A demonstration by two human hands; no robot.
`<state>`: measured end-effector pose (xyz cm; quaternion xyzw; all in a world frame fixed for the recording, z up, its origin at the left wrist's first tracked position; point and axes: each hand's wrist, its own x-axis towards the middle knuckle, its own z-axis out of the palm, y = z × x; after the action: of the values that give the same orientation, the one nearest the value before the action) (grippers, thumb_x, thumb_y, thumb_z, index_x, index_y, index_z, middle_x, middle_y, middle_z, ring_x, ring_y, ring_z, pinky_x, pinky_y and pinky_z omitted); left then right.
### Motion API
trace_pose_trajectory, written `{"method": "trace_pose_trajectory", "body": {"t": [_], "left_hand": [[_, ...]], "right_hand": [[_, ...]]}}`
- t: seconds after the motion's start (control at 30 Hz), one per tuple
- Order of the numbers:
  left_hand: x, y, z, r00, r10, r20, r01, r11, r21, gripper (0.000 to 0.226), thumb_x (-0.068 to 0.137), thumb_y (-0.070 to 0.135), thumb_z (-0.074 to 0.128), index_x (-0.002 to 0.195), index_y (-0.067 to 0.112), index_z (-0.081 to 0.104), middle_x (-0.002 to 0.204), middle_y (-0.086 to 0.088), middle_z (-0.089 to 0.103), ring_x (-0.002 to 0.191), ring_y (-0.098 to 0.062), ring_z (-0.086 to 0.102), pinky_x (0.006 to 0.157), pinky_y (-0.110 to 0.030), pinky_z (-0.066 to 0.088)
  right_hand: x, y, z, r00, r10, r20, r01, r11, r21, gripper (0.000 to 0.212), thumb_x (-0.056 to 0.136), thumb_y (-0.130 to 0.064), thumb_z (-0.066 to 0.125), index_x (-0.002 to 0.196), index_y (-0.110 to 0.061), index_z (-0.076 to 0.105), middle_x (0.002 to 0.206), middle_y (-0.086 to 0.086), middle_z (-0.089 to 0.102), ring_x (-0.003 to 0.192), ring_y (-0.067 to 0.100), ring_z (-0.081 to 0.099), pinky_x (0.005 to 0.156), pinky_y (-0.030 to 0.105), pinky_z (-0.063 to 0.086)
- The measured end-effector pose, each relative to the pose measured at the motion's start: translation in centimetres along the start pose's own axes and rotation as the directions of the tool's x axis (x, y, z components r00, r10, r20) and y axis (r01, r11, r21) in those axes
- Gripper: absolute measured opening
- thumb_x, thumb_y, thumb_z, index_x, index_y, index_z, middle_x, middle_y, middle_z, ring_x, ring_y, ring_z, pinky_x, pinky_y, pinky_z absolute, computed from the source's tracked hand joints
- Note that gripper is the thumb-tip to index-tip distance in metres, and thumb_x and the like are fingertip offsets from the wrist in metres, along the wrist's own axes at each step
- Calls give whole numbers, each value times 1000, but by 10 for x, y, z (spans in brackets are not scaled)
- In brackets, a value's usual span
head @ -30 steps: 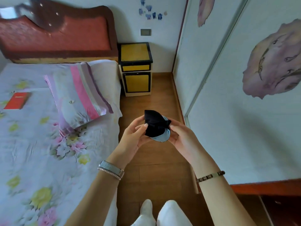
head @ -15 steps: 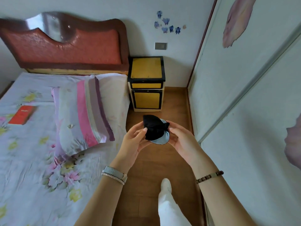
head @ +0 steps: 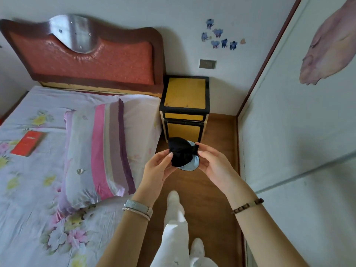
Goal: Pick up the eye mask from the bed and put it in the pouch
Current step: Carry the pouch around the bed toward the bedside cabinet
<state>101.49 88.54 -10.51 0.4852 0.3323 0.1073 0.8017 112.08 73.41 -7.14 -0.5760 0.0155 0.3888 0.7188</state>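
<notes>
Hands (head: pixel 158 166) (head: pixel 213 164) raised, fingertips pinching black pouch (head: pixel 181 153), apparently.

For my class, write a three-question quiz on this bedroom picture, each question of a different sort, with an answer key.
1. True or false: the black fabric pouch is lying on the flowered bed sheet.
2. Which hands touch the black pouch? A. left hand only B. right hand only C. both
3. Fill in: the flat red box lies on the bed, to the ____ of the striped pillow in the picture.

Key: 1. False; it is held up over the wooden floor, in front of the yellow bedside cabinet. 2. C. 3. left.
</notes>
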Motion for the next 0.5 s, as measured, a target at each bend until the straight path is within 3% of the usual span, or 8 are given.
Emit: {"method": "trace_pose_trajectory", "body": {"t": [0.1,0.3,0.37,0.5], "left_hand": [[48,17,1,1000,-13,3,13,1000,-3,28,96,15,60,120,3,66,116,-16,74,106,-27,73,83,-32,61],[150,71,-1,999,-27,30,28,1000,-2,22,96,11,60,114,3,68,106,-11,78,100,-23,75,79,-28,61],[180,89,-2,999,-39,21,39,999,22,20,95,10,61,113,4,69,103,-9,79,97,-20,76,77,-24,61],[236,113,-4,998,-56,-1,55,991,121,26,95,10,62,119,3,67,111,-12,75,102,-21,74,81,-24,60]], "right_hand": [[47,-15,6,1000,20,-14,-20,1000,6,35,100,-2,46,130,-10,61,130,12,64,114,22,65,77,23,59],[147,-58,34,1000,-5,-5,5,1000,11,31,99,-3,48,122,-14,67,122,11,70,112,23,68,84,28,58],[179,-70,44,1000,7,-28,-8,1000,-17,33,99,-4,49,129,-9,63,123,11,69,112,22,68,86,29,58],[231,-90,57,998,16,-53,-19,998,-68,33,100,-4,47,128,-8,64,119,7,73,109,18,70,85,26,58]]}}
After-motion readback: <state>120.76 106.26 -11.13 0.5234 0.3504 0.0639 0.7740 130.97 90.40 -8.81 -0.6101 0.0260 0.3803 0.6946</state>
